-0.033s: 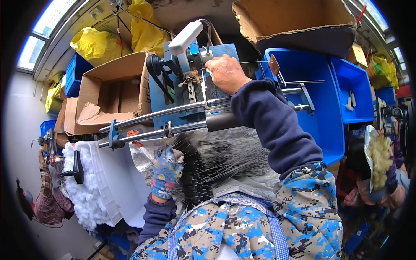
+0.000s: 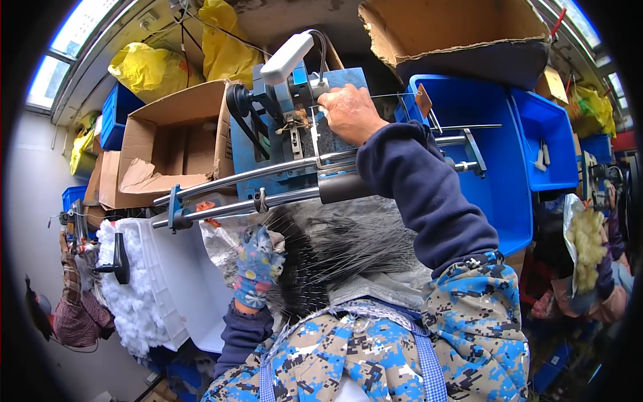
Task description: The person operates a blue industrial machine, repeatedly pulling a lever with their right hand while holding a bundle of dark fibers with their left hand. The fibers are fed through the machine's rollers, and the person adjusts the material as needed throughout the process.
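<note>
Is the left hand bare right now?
No, the left hand wears a patterned floral glove and rests at the bundle of dark wires, while the right hand up at the blue machine is bare.

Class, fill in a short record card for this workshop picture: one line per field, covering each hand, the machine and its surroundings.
Left hand: left hand in a patterned glove, resting on a bundle of thin dark rods
Right hand: bare right hand on the blue machine
Machine front: two metal rails
Left side: white tray, open cardboard box
Right side: blue bins
</note>
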Tool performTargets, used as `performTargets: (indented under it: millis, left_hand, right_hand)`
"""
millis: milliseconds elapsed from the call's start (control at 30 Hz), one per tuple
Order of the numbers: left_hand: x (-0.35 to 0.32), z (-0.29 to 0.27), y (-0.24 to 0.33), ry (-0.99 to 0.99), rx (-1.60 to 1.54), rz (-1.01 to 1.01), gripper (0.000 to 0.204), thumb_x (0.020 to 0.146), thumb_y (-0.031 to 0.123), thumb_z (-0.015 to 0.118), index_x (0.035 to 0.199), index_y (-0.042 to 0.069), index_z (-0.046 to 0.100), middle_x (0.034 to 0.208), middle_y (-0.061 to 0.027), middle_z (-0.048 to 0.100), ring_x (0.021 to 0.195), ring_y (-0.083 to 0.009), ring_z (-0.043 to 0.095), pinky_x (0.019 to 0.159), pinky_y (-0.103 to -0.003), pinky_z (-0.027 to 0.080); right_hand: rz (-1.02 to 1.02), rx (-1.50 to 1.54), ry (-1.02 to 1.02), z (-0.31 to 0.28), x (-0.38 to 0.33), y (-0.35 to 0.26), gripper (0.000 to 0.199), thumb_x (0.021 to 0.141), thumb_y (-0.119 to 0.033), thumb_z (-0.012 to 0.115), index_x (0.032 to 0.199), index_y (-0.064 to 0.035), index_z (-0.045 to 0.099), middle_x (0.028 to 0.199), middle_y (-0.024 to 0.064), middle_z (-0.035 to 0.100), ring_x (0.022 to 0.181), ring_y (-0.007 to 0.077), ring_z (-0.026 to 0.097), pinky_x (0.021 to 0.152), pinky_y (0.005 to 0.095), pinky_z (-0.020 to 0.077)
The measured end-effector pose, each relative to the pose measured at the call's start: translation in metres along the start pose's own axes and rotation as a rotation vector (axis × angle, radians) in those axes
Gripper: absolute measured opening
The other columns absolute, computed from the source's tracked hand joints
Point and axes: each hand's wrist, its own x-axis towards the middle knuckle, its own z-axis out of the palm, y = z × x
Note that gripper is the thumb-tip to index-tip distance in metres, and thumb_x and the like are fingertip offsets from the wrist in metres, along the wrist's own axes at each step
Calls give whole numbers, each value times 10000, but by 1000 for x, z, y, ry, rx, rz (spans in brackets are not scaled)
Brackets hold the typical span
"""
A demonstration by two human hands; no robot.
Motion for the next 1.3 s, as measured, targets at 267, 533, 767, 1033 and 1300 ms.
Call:
performTargets:
  millis: [267,533,767,1033,1300]
  left_hand:
    - [8,-14,23,65,9,89,214,666,51,667,871,86,616,787,-111,605,712,-314,578,627,-386,459]
    - [25,-6,44,77,-48,231,208,668,14,658,852,95,603,746,-93,590,686,-300,568,611,-395,447]
    - [10,-8,30,87,-108,139,211,655,35,651,847,109,606,721,-67,570,676,-285,563,607,-382,445]
    - [18,-8,34,92,-85,171,201,648,31,645,831,102,598,711,-77,550,671,-290,548,596,-393,437]
    - [20,-6,36,109,-88,199,233,621,18,652,831,100,593,669,-67,535,616,-282,539,572,-390,419]
  right_hand:
    - [93,-160,115,-19,-34,-1,404,741,-272,657,1045,-18,578,1253,172,404,1111,323,389,885,461,319]
    - [31,-153,90,-24,-52,1,490,709,-275,695,1048,52,561,1222,208,403,1115,327,413,940,438,330]
    - [74,-109,-10,-28,-26,-4,401,729,-231,673,997,42,552,1056,183,513,1005,335,507,810,447,429]
    - [67,-61,-9,-12,-6,-4,151,787,-123,502,850,-76,632,879,147,611,827,323,604,710,444,469]
    - [4,-196,64,-11,-11,-8,123,754,-100,523,835,-76,612,850,115,601,819,284,591,680,412,461]
